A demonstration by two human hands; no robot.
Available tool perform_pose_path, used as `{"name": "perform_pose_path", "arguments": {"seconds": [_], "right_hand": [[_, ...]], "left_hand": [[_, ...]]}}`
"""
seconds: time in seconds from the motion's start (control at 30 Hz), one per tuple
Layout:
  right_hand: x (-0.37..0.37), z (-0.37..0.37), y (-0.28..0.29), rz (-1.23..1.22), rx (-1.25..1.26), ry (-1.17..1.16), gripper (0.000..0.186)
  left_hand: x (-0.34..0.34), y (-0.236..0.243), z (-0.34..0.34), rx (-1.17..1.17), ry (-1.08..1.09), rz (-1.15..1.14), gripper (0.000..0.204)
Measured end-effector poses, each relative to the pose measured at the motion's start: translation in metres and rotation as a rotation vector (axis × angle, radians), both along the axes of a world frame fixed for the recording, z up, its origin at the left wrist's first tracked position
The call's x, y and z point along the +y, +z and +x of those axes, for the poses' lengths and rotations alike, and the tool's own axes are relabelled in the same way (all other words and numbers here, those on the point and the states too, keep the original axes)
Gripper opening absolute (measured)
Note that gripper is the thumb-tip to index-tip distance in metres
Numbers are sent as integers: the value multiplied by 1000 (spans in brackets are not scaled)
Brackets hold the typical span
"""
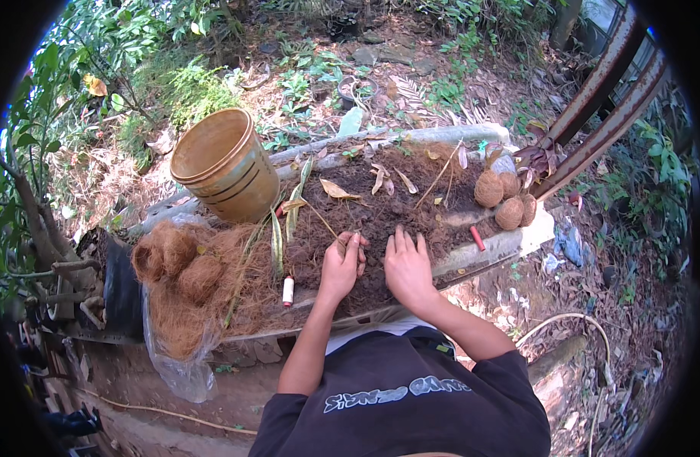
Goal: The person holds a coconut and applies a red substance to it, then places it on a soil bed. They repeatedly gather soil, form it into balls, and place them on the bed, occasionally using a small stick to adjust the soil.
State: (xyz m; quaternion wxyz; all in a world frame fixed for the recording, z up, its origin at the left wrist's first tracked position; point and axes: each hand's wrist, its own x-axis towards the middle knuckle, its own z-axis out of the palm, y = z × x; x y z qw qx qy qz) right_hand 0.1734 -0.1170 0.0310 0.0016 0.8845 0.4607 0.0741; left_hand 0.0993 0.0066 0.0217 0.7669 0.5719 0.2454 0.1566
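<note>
Dark, crumbly soil [399,190] covers the middle of the bench. My left hand [342,263] is closed in the soil at centre, with a thin dry stem running to its fingertips; what it holds is unclear. To its right, my right hand [407,270] rests on the soil, fingers stretched and slightly bent into it. Left of my left hand lie long striped leaves [277,251] and a white spool [288,289]. A red cylinder [478,238] lies right of my right hand. Dry leaves [334,190] are scattered on the soil above both hands.
A brown pot [235,186] stands back left, behind brown fibre [197,278] and plastic bag [178,377]. Coconut shells [508,212] sit at right beside rusty metal bars [593,145]. The concrete bench edge [460,261] crosses before me. Plants and a hose [605,343] lie around.
</note>
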Motion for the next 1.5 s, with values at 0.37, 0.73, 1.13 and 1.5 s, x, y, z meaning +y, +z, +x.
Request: {"name": "perform_pose_path", "arguments": {"seconds": [0.37,0.73,1.13,1.5], "right_hand": [[6,-8,-9,-37,-77,45,26],[6,-18,-15,64,0,-13,34],[-7,7,-11,292,270,185,11],[-6,42,24,561,502,190,16]], "left_hand": [[1,-8,-7,-43,37,-6,21],[4,-4,-5,-39,34,-2,23],[-1,-8,6,-117,-12,-24,18],[8,-4,-3,-66,55,25,26]]}}
